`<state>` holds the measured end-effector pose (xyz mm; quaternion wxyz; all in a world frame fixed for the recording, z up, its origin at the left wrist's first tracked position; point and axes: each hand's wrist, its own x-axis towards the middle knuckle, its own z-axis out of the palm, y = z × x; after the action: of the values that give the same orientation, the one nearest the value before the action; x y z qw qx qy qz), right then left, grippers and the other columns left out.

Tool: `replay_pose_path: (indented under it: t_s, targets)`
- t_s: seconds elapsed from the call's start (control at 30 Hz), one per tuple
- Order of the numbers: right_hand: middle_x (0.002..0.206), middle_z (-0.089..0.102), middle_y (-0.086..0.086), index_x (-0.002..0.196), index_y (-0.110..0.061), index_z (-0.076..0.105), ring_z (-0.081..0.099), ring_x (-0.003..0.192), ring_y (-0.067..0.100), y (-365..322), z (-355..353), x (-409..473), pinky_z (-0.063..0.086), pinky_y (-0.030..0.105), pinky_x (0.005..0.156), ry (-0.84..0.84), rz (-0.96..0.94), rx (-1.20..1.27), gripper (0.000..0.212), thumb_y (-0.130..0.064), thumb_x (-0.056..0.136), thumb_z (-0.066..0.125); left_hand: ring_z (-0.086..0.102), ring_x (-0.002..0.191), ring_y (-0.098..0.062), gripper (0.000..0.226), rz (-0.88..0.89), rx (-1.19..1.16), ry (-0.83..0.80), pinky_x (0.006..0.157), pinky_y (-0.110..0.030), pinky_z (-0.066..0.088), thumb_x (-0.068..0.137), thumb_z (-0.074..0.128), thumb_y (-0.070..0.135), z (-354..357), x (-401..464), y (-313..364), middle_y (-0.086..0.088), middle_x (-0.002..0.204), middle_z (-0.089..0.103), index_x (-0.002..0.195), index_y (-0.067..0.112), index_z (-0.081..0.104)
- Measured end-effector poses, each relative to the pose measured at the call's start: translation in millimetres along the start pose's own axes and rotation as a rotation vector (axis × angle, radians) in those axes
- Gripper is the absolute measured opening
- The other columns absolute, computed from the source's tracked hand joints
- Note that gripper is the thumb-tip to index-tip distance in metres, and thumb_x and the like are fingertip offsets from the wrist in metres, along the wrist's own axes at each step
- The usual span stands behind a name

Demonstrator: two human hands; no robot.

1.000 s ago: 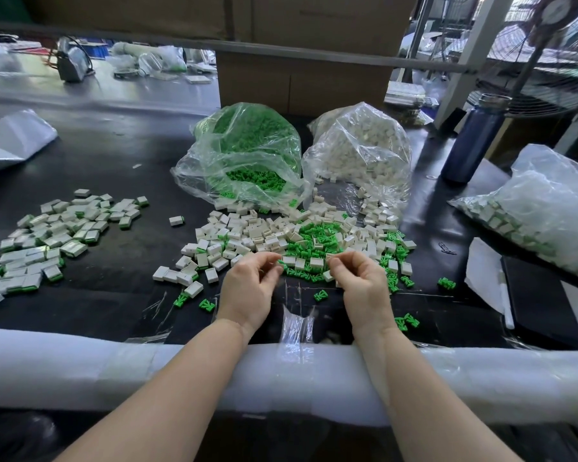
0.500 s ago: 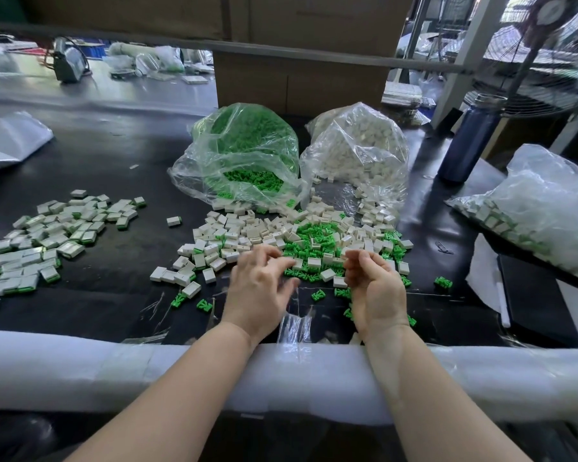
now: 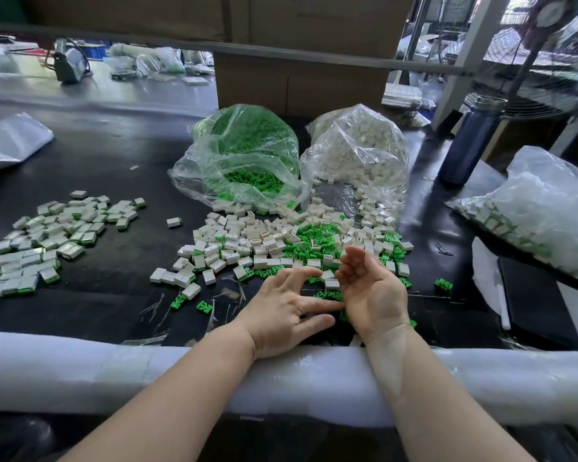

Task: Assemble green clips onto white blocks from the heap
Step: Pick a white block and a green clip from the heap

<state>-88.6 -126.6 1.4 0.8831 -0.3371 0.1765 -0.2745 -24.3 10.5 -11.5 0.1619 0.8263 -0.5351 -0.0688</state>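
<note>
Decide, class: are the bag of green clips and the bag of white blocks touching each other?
Touching. The head view shows the green clip bag pressed against the white block bag, with no dark table visible between their plastic walls near their bases.

Black worktop (image 3: 90, 155) had a white foam-wrapped front edge (image 3: 114, 375). Cardboard boxes (image 3: 301, 81) stood behind it under a grey rail (image 3: 314, 56); a second bench (image 3: 30, 85) sat back left. Fan (image 3: 548, 61) and white post (image 3: 471, 51) stood at right, daylight behind.

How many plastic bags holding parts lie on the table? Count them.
3: a bag of green clips at centre back, a bag of white blocks right beside it, and a bag of parts at far right.
</note>
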Motion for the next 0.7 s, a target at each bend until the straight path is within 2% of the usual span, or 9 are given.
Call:
replay_pose_path:
  t_s: [0.13,0.3,0.43,0.6,0.7]
  targets:
    - [0.068,0.060,0.004,0.084,-0.004,0.060,0.054,0.065,0.014,-0.8,-2.1,1.2,0.042,0.023,0.065,0.025,-0.049,0.029,0.032,-0.010,0.099,0.032,0.010,0.134,-0.011,0.031,0.028,-0.047,0.026,0.113,-0.032,0.005,0.091,0.039,0.055,-1.2,-2.3,1.9,0.012,0.146,0.020,0.118,0.052,0.054]
    - [0.064,0.062,0.002,0.080,-0.004,0.060,0.053,0.062,0.013,1.4,-2.1,1.1,0.042,0.022,0.062,0.031,-0.135,-0.090,0.033,-0.007,0.099,0.033,0.001,0.136,-0.010,0.032,0.033,-0.020,-0.060,0.115,-0.037,0.001,0.091,0.034,0.057,-1.7,-1.7,2.3,0.014,0.149,0.011,0.120,0.059,0.047]
    - [0.065,0.061,-0.001,0.076,-0.008,0.062,0.052,0.060,0.009,2.6,-2.7,0.7,0.042,0.017,0.058,0.038,-0.201,-0.244,0.034,-0.003,0.097,0.036,-0.002,0.136,-0.012,0.037,-0.012,0.069,-0.057,0.114,-0.037,0.002,0.090,0.029,0.061,-0.1,-1.8,2.0,0.015,0.150,0.006,0.126,0.060,0.039]
    - [0.067,0.058,-0.004,0.071,-0.015,0.062,0.051,0.061,0.001,6.0,-1.7,-0.3,0.041,0.012,0.061,0.063,-0.315,-0.604,0.032,0.004,0.091,0.047,-0.004,0.130,-0.007,0.044,-0.075,0.123,-0.005,0.102,-0.028,-0.002,0.091,0.027,0.061,2.7,-0.1,-0.9,0.015,0.149,0.000,0.134,0.056,0.029]
    - [0.072,0.062,-0.002,0.069,-0.022,0.062,0.057,0.071,0.011,7.4,-2.2,-1.7,0.046,0.022,0.071,0.121,-0.399,-0.920,0.028,0.000,0.086,0.059,-0.005,0.128,-0.005,0.045,-0.098,0.127,0.001,0.102,-0.030,-0.001,0.091,0.026,0.061,4.4,-0.2,-1.9,0.016,0.148,-0.001,0.135,0.056,0.027]
